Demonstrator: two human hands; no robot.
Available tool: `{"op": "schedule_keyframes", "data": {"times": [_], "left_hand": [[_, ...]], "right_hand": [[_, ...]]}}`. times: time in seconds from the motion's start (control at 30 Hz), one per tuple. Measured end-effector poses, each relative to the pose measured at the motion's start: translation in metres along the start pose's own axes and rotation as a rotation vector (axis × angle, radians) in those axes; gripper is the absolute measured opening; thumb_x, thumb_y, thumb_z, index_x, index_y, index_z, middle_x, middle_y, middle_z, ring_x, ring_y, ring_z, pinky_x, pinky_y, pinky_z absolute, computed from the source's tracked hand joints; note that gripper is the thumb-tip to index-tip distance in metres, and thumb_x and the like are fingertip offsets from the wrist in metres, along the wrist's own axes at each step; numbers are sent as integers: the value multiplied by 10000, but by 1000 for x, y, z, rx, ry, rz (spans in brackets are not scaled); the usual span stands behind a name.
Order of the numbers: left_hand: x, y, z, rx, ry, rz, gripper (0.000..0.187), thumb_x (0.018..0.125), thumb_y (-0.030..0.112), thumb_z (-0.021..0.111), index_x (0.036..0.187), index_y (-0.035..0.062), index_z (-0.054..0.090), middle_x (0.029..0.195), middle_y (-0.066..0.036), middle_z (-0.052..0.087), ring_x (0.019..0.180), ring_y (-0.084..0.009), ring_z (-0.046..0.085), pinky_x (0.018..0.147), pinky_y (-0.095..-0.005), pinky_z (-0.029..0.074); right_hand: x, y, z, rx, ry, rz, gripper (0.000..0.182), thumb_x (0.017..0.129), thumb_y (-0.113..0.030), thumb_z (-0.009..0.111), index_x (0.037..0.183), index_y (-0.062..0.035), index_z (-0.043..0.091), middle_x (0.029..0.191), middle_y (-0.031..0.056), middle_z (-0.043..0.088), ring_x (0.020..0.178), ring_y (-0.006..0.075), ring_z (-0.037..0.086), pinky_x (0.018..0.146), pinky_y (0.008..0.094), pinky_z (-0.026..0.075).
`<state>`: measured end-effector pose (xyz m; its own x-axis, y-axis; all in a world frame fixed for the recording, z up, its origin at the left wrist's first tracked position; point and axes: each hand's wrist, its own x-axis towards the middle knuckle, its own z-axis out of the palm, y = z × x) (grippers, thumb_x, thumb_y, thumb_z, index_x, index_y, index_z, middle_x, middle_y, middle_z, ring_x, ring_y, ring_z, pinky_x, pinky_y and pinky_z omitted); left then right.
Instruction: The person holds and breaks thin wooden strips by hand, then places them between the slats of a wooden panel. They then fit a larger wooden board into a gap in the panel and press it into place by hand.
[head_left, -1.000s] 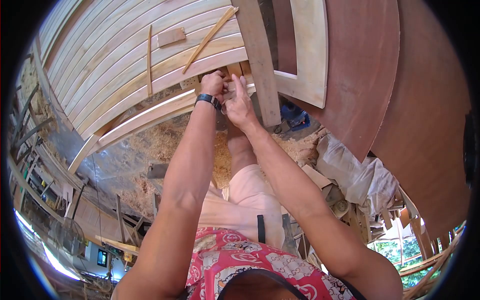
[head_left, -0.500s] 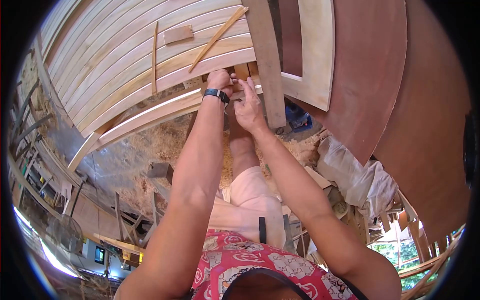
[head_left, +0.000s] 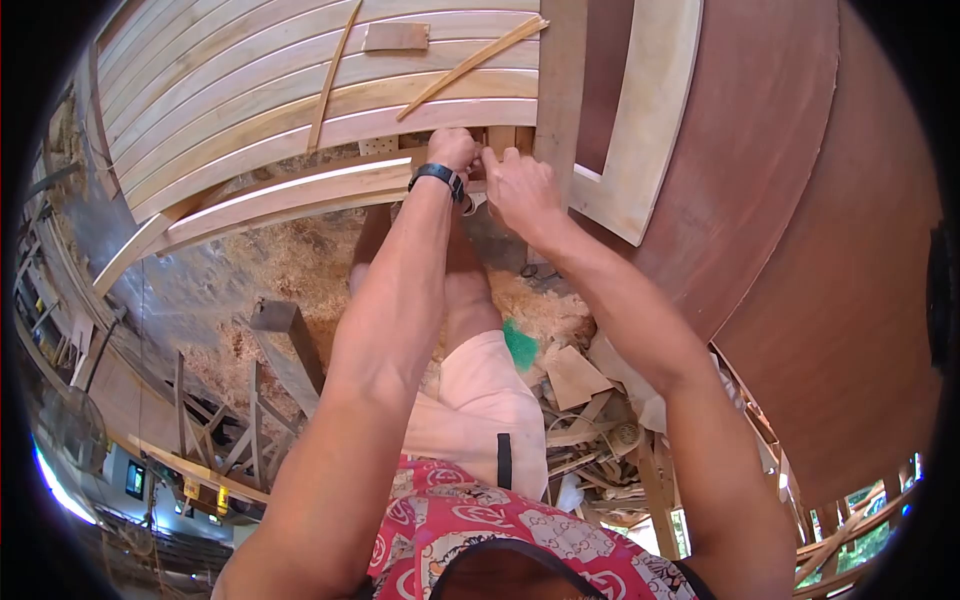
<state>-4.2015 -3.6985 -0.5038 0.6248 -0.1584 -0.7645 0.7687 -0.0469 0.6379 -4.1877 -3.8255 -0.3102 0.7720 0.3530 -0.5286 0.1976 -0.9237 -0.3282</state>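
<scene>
Well, beside smooth wooden slats (head_left: 250, 115) our left hand (head_left: 454, 149) curls, right hand (head_left: 524, 188) half-curls, grips unclear; our shirt (head_left: 480, 512) bears monograms.

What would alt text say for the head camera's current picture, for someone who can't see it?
A person's left hand and right hand are close together at the near edge of a slatted wooden panel; whatever they may hold cannot be made out. Two thin wood strips lie on the panel, and wood shavings lie scattered below.

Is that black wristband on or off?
On: the black wristband wraps around the wrist, just behind the left hand.
</scene>
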Motion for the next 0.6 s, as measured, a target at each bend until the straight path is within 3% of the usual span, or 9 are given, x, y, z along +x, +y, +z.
{"op": "schedule_keyframes", "data": {"times": [0.03,0.07,0.13,0.17,0.23,0.3,0.47,0.57,0.6], "left_hand": [[27,-48,-7,181,-51,218,163,897,-57,435,843,50,545,638,-65,482,504,-173,488,412,-317,343],[21,-31,-7,177,-42,219,163,897,-57,435,843,50,545,638,-65,482,504,-173,488,412,-317,343],[2,17,-6,856,-259,52,173,882,-70,447,821,52,554,622,-67,481,511,-176,504,406,-329,337],[8,4,-7,849,-248,50,173,882,-70,447,821,52,554,622,-67,481,511,-176,504,406,-329,337],[49,-70,-7,359,-143,312,182,892,-63,438,847,44,578,636,-72,504,511,-179,516,403,-336,333],[40,-50,-1,417,-110,248,179,890,-62,440,852,39,582,642,-78,513,510,-183,518,401,-338,331],[21,-15,3,443,-128,87,171,869,-71,455,851,31,591,656,-92,538,503,-182,514,396,-338,328],[20,-17,8,289,-27,-9,177,852,-80,464,827,39,593,644,-89,530,503,-174,508,397,-341,335],[37,-40,9,556,-6,87,135,812,40,555,780,84,679,720,-91,631,631,-190,610,538,-349,441]], "right_hand": [[4,-1,-2,-116,-54,-22,377,833,-151,599,1201,-67,599,907,176,614,759,333,674,649,477,518],[8,-2,-4,-234,-105,-46,350,853,-172,592,1192,-86,610,885,163,609,757,307,669,640,444,508],[12,-2,-7,-373,-122,-112,305,874,-196,574,1155,-89,624,917,139,627,782,279,669,651,434,501],[14,0,-8,-508,-137,-167,270,896,-220,556,1119,-93,639,950,115,645,807,250,668,662,424,494],[24,6,-15,-565,-155,-236,266,898,-218,551,1111,-92,650,972,107,637,838,243,648,667,425,486],[29,16,-18,-625,-172,-303,264,901,-216,546,1104,-92,660,994,99,629,868,236,627,672,426,477],[30,39,-23,-608,13,-744,308,894,-221,549,1114,-61,692,1188,110,577,919,230,587,683,397,478],[25,40,-19,-612,-50,-711,338,895,-215,547,1163,-49,667,1236,95,560,917,231,590,690,378,483],[23,37,-20,-615,-50,-717,338,895,-215,547,1163,-49,667,1236,95,560,917,231,590,690,378,483]]}}
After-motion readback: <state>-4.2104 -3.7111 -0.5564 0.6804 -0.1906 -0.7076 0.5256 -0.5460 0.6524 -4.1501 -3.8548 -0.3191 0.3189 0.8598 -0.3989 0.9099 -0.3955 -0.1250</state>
